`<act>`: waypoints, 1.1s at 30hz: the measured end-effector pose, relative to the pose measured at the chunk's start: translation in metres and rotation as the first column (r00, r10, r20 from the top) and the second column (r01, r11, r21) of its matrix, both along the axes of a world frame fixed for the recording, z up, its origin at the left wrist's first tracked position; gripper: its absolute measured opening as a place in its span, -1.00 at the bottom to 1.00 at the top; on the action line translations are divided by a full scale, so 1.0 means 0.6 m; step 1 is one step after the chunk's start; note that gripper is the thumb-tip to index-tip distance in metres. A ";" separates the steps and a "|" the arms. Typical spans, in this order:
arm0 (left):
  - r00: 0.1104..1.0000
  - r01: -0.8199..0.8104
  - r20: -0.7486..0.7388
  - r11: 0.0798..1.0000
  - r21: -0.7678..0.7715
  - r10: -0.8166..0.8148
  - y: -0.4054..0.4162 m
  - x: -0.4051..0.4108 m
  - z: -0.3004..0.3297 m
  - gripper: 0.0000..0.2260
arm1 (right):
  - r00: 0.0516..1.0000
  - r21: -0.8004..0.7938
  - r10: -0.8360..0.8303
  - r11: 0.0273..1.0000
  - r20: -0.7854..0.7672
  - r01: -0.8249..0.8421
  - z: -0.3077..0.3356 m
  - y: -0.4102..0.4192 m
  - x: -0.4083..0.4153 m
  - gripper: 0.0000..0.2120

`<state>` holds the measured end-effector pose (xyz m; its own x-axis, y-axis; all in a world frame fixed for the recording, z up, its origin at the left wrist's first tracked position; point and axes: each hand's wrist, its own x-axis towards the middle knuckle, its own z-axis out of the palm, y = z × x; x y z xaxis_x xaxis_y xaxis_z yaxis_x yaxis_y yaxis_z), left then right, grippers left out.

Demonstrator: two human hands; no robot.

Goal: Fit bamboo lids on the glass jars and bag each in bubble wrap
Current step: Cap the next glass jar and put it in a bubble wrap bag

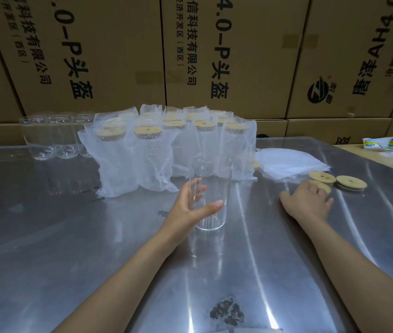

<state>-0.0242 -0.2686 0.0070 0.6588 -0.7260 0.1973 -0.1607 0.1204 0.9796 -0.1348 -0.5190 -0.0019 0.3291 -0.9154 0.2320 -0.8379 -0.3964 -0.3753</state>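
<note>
**Lidding the next jar, a few tips on this step**

So the left hand (pixel 190 203) is wrapped loosely round a bare glass jar (pixel 211 195) standing upright mid-table, thumb in front and fingers showing through the glass behind it. The right hand (pixel 310 200) is lying palm down on one bamboo lid (pixel 320 185) off to the right, fingers spread over it, and I can't tell if it has actually pinched the lid yet. Two more lids (pixel 322 177) (pixel 351 182) sit just beyond it, next to a flat stack of bubble wrap bags (pixel 286 164).

Behind the jar there's a whole cluster of finished bagged jars (pixel 147 152) with lids on, and a few unlidded empty jars (pixel 56 135) at the back left against the cardboard boxes (pixel 118 56).

My take on doing this bit well: the steel table (pixel 70 236) looks slick, so I'd hold the jar low and firm so it doesn't skate when the lid gets pressed in. Bring the lid over flat, seat it square on the rim and push evenly, not one edge first. A tilted lid on thin glass is where I'd expect chips or a tip-over into the bagged ones behind
</note>
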 end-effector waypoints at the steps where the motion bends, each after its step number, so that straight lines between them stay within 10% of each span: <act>1: 1.000 0.001 0.001 1.000 0.000 -0.001 0.001 0.000 0.001 -0.22 | 0.999 -0.018 0.044 0.999 0.004 -0.044 0.002 0.004 0.001 -0.43; 11: 0.999 -0.038 0.028 0.999 0.025 0.037 0.000 -0.008 0.005 -0.40 | 0.838 -0.130 0.538 0.841 0.089 -0.526 0.009 0.083 0.030 -0.63; 24: 0.998 -0.042 0.046 0.999 0.029 0.040 0.000 -0.011 0.007 -0.31 | 0.822 -0.095 0.550 0.835 0.150 -0.542 -0.006 0.092 0.048 -0.75; 29: 0.998 -0.039 0.055 0.999 0.025 0.038 0.000 -0.010 0.006 -0.34 | 0.461 -0.332 0.559 0.809 0.689 -0.486 0.047 0.129 0.044 -0.85; 33: 0.997 -0.043 0.072 0.999 0.025 0.041 -0.004 -0.008 0.002 -0.37 | 0.222 -0.544 0.673 0.715 0.705 -0.439 0.094 0.174 0.024 -0.81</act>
